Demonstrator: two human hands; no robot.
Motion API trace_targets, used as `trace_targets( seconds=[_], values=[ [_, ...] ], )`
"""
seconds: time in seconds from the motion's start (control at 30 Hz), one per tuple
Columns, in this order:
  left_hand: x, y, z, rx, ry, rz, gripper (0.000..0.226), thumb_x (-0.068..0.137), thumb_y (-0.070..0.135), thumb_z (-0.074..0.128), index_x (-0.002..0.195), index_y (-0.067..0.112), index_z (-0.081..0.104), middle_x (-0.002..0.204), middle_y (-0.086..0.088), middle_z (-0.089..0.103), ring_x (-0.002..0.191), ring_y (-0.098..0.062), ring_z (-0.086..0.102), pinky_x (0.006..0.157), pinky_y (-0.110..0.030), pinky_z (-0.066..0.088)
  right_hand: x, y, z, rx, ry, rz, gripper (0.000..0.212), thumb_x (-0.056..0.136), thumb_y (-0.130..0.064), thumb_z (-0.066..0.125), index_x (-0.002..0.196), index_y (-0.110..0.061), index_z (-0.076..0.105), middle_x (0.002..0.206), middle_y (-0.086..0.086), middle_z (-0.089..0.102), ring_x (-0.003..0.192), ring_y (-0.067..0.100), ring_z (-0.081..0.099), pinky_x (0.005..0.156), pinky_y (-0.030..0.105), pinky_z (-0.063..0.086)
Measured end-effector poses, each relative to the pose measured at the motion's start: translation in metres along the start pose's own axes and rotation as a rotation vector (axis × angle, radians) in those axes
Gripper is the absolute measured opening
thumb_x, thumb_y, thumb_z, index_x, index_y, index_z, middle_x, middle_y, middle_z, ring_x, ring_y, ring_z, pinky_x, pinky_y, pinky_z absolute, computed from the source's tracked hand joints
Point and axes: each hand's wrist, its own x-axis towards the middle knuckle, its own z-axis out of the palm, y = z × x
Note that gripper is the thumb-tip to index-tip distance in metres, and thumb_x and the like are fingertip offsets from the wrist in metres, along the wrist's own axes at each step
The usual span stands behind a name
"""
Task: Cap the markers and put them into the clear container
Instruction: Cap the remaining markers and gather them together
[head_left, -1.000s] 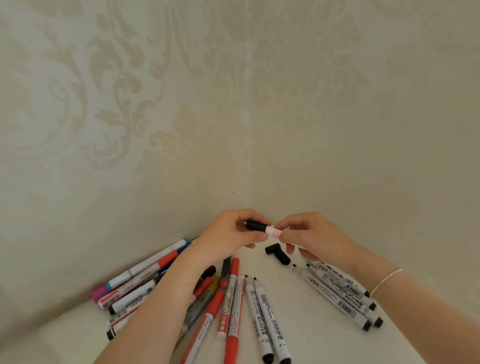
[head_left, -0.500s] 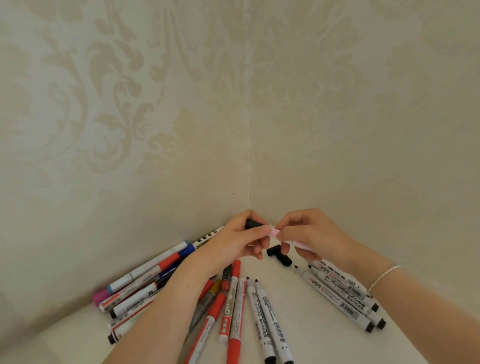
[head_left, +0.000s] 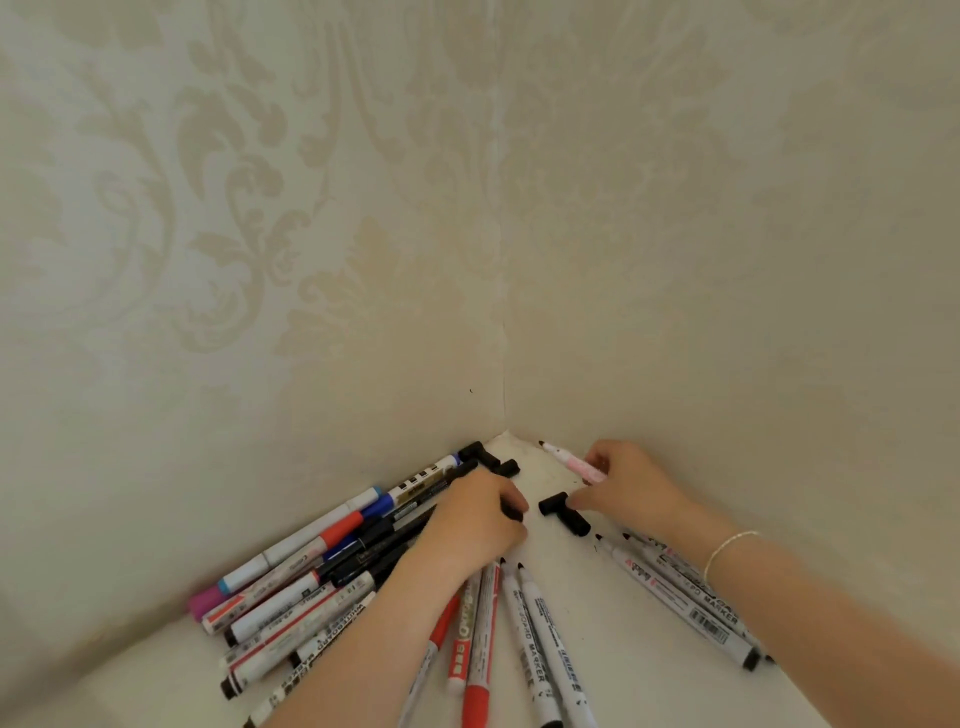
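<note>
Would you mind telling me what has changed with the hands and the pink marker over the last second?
The hands have parted and dropped to the surface. The right hand keeps the pink marker, tip now bare; the black cap has come off it. The left hand has lowered onto the marker pile with something black at its fingertips, perhaps that cap. The black caps near the corner and the fanned markers lie as before.

The left hand (head_left: 475, 525) hides whatever its curled fingers hold — only a black tip shows — its forearm covers several markers (head_left: 322, 597), and the frame's bottom edge crops the red marker (head_left: 475, 696).
</note>
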Motion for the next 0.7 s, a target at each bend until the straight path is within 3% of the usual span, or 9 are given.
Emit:
trace_targets(
  seconds=[0.13,0.2,0.3,0.37,0.43,0.53,0.63,0.7],
  values=[
    [0.0,0.001,-0.005,0.177,0.075,0.014,0.033,0.089,0.028,0.062,0.122,0.025,0.062,0.125,0.003,0.06,0.115,-0.011,0.055,0.104,-0.032,0.04,0.006,0.003,0.015,-0.205,-0.025,0.014,0.032,0.067,-0.023,0.075,0.078,-0.021,0.044,0.076,-0.001,0.056,0.064,0.018,0.053,0.055,0.026,0.039],
    [0.001,0.001,-0.007,0.13,0.073,0.034,0.036,0.09,0.029,0.061,0.126,0.024,0.059,0.128,0.003,0.058,0.117,-0.01,0.054,0.103,-0.03,0.04,0.005,0.0,0.017,-0.112,-0.024,0.029,0.032,0.068,-0.02,0.076,0.077,-0.019,0.045,0.073,0.002,0.056,0.058,0.018,0.05,0.05,0.023,0.037],
    [-0.001,0.004,-0.009,-0.098,0.029,0.075,0.04,0.092,0.029,0.061,0.131,0.024,0.057,0.128,0.008,0.06,0.11,-0.003,0.055,0.096,-0.021,0.041,0.002,-0.013,0.011,0.283,-0.027,0.056,0.032,0.07,-0.013,0.079,0.073,-0.013,0.047,0.057,0.002,0.045,0.042,0.014,0.036,0.037,0.018,0.028],
    [-0.001,0.008,-0.011,-0.314,-0.015,0.075,0.035,0.094,0.025,0.057,0.129,0.022,0.059,0.118,0.007,0.066,0.1,-0.002,0.062,0.095,-0.024,0.046,-0.001,-0.02,0.004,0.432,-0.056,0.043,0.03,0.069,-0.013,0.079,0.071,-0.011,0.05,0.05,0.003,0.044,0.039,0.013,0.034,0.036,0.02,0.025],
    [-0.003,0.012,-0.014,-0.579,-0.065,0.046,0.03,0.095,0.015,0.054,0.124,0.017,0.06,0.105,0.004,0.071,0.088,-0.004,0.069,0.088,-0.026,0.051,-0.004,-0.023,0.0,0.528,-0.05,0.013,0.033,0.068,-0.011,0.08,0.068,-0.012,0.048,0.052,0.005,0.046,0.039,0.013,0.034,0.038,0.022,0.024],
    [-0.005,0.015,-0.021,-0.834,-0.111,0.03,0.029,0.094,0.005,0.055,0.121,0.015,0.059,0.104,-0.005,0.073,0.092,-0.013,0.071,0.083,-0.023,0.056,-0.007,-0.026,-0.001,0.642,-0.003,0.01,0.028,0.068,-0.008,0.081,0.073,-0.008,0.053,0.055,0.006,0.048,0.037,0.012,0.033,0.036,0.02,0.024],
    [-0.008,0.015,-0.024,-1.041,-0.201,0.028,0.025,0.095,0.012,0.056,0.119,0.012,0.064,0.107,-0.009,0.073,0.1,-0.02,0.07,0.09,-0.03,0.054,-0.012,-0.032,0.0,0.691,0.027,-0.012,0.019,0.071,-0.001,0.078,0.087,-0.002,0.067,0.052,0.0,0.057,0.037,0.009,0.04,0.035,0.018,0.028],
    [-0.008,0.014,-0.025,-1.065,-0.199,0.022,0.026,0.095,0.02,0.058,0.118,0.011,0.065,0.105,-0.01,0.073,0.1,-0.02,0.07,0.092,-0.032,0.053,-0.016,-0.035,0.002,0.699,0.01,-0.035,0.019,0.073,-0.001,0.076,0.091,-0.003,0.071,0.062,0.006,0.063,0.045,0.009,0.048,0.037,0.017,0.03]
  ],
)
